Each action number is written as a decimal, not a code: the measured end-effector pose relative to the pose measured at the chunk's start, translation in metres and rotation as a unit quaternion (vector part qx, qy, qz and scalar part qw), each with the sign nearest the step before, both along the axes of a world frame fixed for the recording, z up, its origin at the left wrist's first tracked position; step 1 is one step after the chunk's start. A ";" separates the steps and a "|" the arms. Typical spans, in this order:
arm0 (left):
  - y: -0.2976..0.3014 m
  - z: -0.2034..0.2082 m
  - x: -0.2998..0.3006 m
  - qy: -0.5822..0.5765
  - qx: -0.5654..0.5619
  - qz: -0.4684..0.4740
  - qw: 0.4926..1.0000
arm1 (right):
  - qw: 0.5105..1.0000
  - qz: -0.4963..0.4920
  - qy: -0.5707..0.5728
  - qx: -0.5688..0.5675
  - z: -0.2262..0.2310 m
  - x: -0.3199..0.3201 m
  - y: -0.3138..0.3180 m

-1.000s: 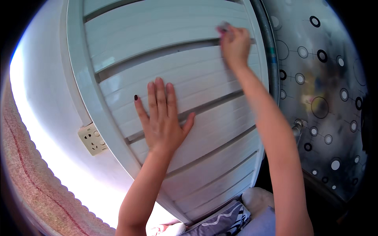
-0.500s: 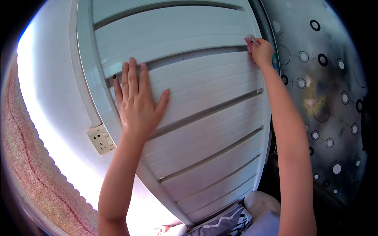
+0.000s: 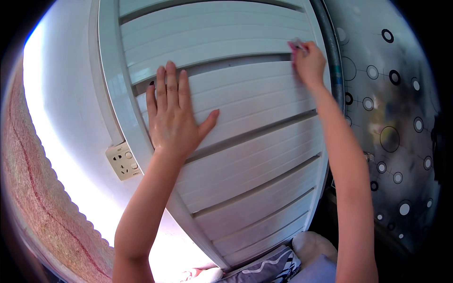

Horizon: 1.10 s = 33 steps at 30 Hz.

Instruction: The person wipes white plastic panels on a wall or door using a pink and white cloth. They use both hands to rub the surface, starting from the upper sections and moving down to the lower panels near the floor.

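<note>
A large white slatted panel, like a door with horizontal boards and dark gaps, fills the middle of the view. My left hand lies flat on it at the left, fingers stretched upward across a gap and thumb spread to the right; nothing is in it. Near the panel's upper right edge, my right hand is closed round a crumpled pink and whitish cloth. That cloth is pressed against the boards beside a gap, and part of it is hidden by my fingers.
A cream wall socket sits left of the panel. A pinkish fringed curtain hangs at far left. On the right are a dark pipe and a circle-patterned surface. Folded fabrics and a beige rounded item lie below.
My right hand has moved a little left along the panel with the cloth, away from its right edge. The view has shifted slightly; my left hand stays flat on the boards.
</note>
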<state>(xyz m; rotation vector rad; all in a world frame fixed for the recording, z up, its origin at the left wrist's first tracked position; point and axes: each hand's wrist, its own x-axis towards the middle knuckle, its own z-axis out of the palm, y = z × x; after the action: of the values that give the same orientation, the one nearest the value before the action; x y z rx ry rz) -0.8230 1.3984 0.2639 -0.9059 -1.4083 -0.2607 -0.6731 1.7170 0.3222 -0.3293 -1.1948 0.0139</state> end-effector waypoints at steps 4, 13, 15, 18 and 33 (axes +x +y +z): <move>-0.006 -0.001 0.002 -0.008 0.004 0.000 1.000 | 0.984 0.062 -0.025 0.165 -0.003 -0.060 -0.122; -0.036 -0.010 -0.002 -0.038 0.037 -0.213 0.976 | 0.877 0.398 -0.164 0.215 0.011 -0.097 -0.225; -0.056 -0.011 -0.014 -0.019 0.044 -0.184 0.982 | 0.875 0.468 -0.120 -0.005 0.018 -0.061 -0.219; -0.047 -0.010 -0.019 0.036 0.033 -0.241 0.969 | 0.979 0.171 0.039 0.107 0.054 -0.052 -0.127; -0.052 -0.015 -0.024 0.049 0.061 -0.308 0.948 | 0.874 0.031 -0.129 0.467 0.031 -0.140 -0.248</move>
<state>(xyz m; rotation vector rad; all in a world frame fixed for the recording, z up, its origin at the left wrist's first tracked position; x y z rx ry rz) -0.8472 1.3460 0.2485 -1.2214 -0.9723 -0.7531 -0.8127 1.4695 0.3528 0.5798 -1.3364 -0.5562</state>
